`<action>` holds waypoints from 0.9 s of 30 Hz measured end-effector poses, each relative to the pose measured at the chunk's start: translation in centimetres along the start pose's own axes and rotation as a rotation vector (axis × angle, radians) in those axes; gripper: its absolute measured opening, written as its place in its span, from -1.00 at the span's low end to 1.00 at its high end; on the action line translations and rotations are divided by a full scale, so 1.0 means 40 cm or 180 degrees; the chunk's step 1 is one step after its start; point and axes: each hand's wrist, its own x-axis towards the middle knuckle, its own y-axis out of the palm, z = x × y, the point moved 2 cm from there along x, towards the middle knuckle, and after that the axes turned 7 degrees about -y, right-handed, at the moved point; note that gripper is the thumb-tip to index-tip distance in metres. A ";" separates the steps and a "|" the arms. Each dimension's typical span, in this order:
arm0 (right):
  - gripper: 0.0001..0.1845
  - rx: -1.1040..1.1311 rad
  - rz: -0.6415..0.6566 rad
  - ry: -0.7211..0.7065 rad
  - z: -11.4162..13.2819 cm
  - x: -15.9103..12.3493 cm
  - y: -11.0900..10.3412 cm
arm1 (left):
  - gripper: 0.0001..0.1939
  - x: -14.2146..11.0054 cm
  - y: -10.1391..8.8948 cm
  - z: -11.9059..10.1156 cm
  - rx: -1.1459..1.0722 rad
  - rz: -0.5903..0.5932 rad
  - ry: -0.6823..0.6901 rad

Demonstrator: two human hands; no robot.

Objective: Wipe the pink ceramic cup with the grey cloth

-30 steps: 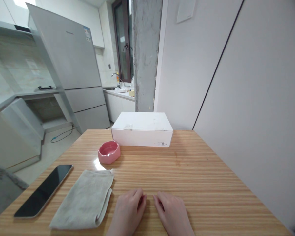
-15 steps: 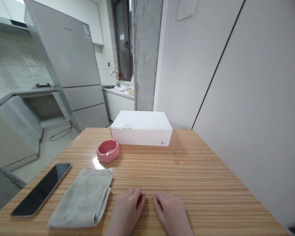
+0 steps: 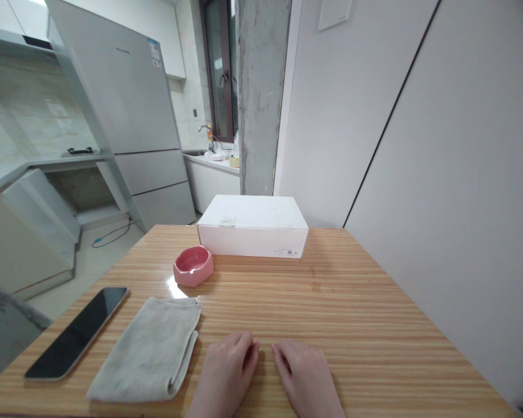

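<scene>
My left hand (image 3: 227, 368) rests on the wood-grain table (image 3: 331, 313) near its front edge, loosely closed with the fingers curled under. Beside it lies my right hand (image 3: 304, 371), curled the same way, a small gap between the two. I see nothing held in either. A folded grey-green cloth (image 3: 150, 348) is just left of my left hand, not touching it. Further left, a black-screened phone (image 3: 78, 334) lies flat. Beyond the cloth stands a pink bowl (image 3: 193, 267) with angular sides; its inside looks bare.
At the table's far side sits a closed white box (image 3: 253, 226), close behind the bowl. A white wall panel (image 3: 418, 145) runs along the right. A grey refrigerator (image 3: 131, 98), a sink counter (image 3: 213, 174) and a concrete pillar (image 3: 261, 98) stand past the table.
The whole view has shifted very slightly. Both hands and the things on the table keep their places.
</scene>
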 end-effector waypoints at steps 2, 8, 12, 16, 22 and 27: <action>-0.65 0.0003 -0.0005 -0.0010 0.001 -0.001 0.000 | -0.77 0.001 -0.001 0.000 0.0000 -0.0002 -0.0006; -0.67 -0.0047 0.0015 -0.0151 0.004 -0.001 -0.003 | -0.81 0.006 -0.013 -0.007 0.0009 0.0181 0.0099; -0.70 -0.0028 0.0040 -0.0220 0.005 0.002 -0.007 | -0.84 -0.001 -0.008 -0.020 0.0062 0.0326 0.0029; -0.72 -0.0063 -0.0027 -0.0341 0.011 0.004 -0.014 | -0.91 0.003 -0.045 -0.030 -0.0244 0.0540 -0.0201; -0.68 0.0022 -0.0108 -0.0427 0.012 0.002 -0.018 | -0.74 0.157 -0.206 0.117 -0.1162 -0.0523 -0.0193; -0.67 0.0109 -0.0082 -0.0368 0.007 0.000 -0.015 | -0.10 0.283 -0.200 0.318 -0.0386 -0.1119 -0.1052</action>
